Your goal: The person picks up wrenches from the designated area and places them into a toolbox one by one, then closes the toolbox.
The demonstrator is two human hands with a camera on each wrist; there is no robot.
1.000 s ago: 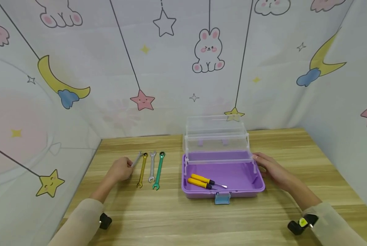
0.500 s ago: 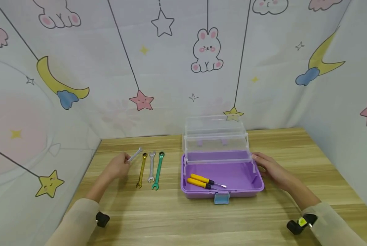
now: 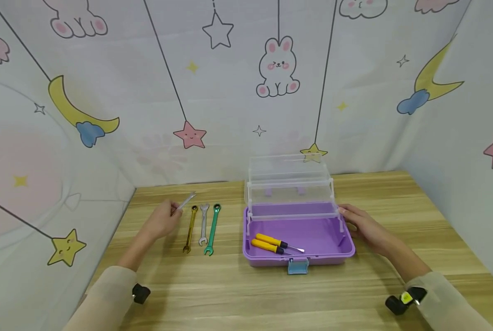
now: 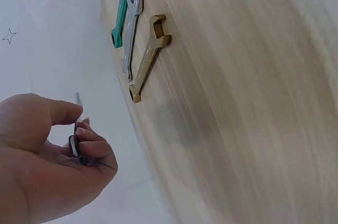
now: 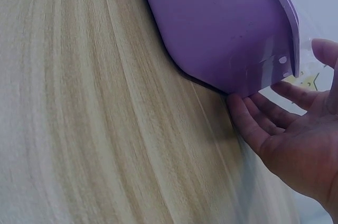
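Note:
My left hand (image 3: 162, 221) grips a slim silver wrench (image 3: 187, 200) by one end, its other end pointing away to the upper right. In the left wrist view the fingers (image 4: 95, 152) curl round it, above the tabletop. Beside that hand lie a gold wrench (image 3: 190, 230), a silver combination wrench (image 3: 203, 225) and a green wrench (image 3: 212, 230). My right hand (image 3: 366, 230) touches the right side of the purple toolbox (image 3: 267, 263); in the right wrist view its fingertips meet the wall and the thumb stands apart. Two yellow-handled screwdrivers, one nearer the back (image 3: 270, 239), lie inside the toolbox.
The toolbox's clear lid and trays (image 3: 291, 197) stand raised at the back. A blue latch (image 3: 297, 266) hangs down at the front. Behind the wooden table (image 3: 229, 299) hangs a white cartoon-print cloth (image 3: 229, 92).
The left hand has lifted the silver wrench off its place in the row, first drawing slightly left, then back right, and turned it further to the right. The right hand stays at the toolbox.

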